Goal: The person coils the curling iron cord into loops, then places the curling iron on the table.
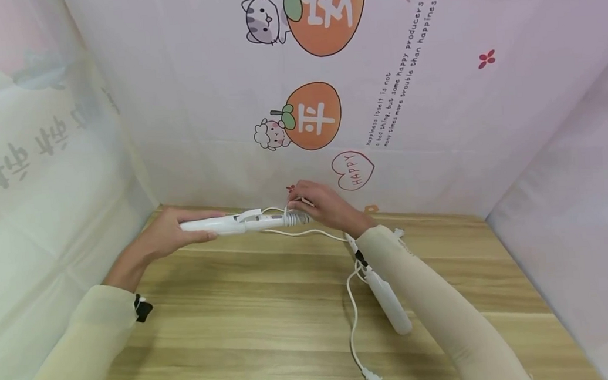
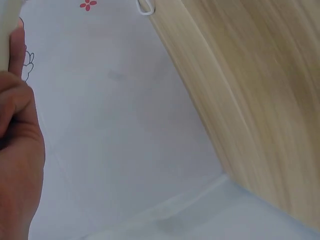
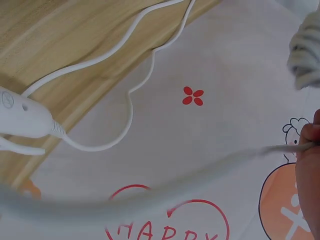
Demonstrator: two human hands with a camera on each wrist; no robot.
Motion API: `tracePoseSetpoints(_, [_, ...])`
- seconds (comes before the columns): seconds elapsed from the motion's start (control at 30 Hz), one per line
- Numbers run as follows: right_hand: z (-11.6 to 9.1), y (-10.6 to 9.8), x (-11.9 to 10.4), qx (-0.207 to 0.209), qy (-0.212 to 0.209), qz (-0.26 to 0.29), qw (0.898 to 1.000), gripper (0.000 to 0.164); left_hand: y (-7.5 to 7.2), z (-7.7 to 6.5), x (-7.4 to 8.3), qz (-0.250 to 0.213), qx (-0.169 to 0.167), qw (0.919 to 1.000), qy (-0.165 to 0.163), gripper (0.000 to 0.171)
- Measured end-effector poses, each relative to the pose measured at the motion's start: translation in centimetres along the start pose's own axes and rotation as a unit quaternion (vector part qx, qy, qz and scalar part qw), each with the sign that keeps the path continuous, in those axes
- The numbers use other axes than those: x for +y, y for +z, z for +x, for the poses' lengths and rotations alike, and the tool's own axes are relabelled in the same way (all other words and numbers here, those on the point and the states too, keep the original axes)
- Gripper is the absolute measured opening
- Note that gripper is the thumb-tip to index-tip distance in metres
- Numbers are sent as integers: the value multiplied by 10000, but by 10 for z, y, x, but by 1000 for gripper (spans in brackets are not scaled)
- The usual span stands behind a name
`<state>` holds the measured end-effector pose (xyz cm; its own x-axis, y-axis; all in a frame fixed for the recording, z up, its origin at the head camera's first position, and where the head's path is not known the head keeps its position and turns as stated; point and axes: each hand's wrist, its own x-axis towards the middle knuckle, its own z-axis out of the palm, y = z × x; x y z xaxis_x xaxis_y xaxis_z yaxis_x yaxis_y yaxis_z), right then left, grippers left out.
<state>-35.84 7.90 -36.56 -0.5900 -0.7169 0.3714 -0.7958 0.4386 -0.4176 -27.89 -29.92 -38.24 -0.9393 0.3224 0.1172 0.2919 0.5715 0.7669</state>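
In the head view my left hand (image 1: pixel 171 231) grips the wide end of a white curling iron (image 1: pixel 216 225), held level over the back of the table. Its lever stands up near the middle. White cord is wound in several turns around the iron's right end (image 1: pixel 294 218). At those turns, my right hand (image 1: pixel 323 205) pinches the cord, which runs taut from the fingers in the right wrist view. The wound turns (image 3: pixel 305 55) show there, blurred, above the right hand (image 3: pixel 309 165). In the left wrist view, curled fingers of the left hand (image 2: pixel 20 150) hold the iron (image 2: pixel 6 35).
A second white curling iron (image 1: pixel 388 302) lies on the wooden table (image 1: pixel 238 312) beside the right forearm, with a black band at its middle. Its handle (image 3: pixel 25 115) shows in the right wrist view. A two-pin plug (image 1: pixel 372 379) lies near the front. Printed cloth walls (image 1: pixel 197 103) surround the table.
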Motion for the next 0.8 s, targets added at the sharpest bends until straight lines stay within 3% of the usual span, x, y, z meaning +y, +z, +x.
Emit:
tracePoseSetpoints(0.23, [-7, 6, 5, -322, 149, 629, 9974, 21, -2, -11, -17, -536, -269, 9980, -181, 48])
tracePoseSetpoints(0.4, [-16, 11, 7, -468, 296, 1267, 9904, 24, 6, -18, -26, -1358, -370, 9900, -95, 41])
tracePoseSetpoints(0.5, [-19, 17, 9, -279, 248, 1611, 9862, 24, 13, -20, -29, -1821, -304, 9828, 61, 40])
tracePoseSetpoints(0.6, [-19, 22, 6, 32, 262, 1907, 9813, 25, 19, -20, -30, -1940, -98, 9809, 95, 41])
tracePoseSetpoints(0.8, [-17, 38, -4, 589, 1204, 2301, 9639, 23, 28, -15, -24, -1905, 443, 9807, -46, 43])
